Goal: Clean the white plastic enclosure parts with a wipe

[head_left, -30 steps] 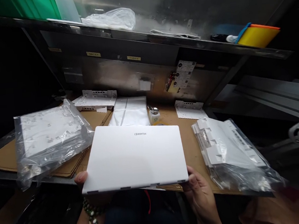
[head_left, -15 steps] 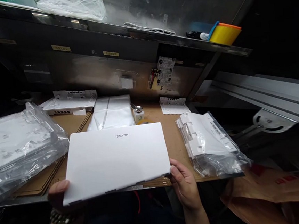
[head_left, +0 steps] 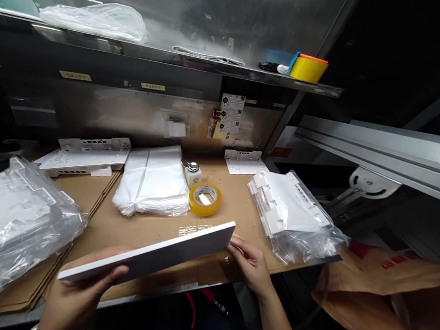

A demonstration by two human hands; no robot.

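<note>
crosswise at lower centre of the frame, a thin white panel point(head_left: 166, 254) tilts nearly edge-on, its long axis rising rightward from the left hand point(head_left: 75, 290), closed round one end, to the right hand point(head_left: 251, 265), pinching the other.

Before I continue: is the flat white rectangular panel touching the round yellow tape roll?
Apart. The head view shows brown cardboard between the flat white rectangular panel and the round yellow tape roll.
</note>
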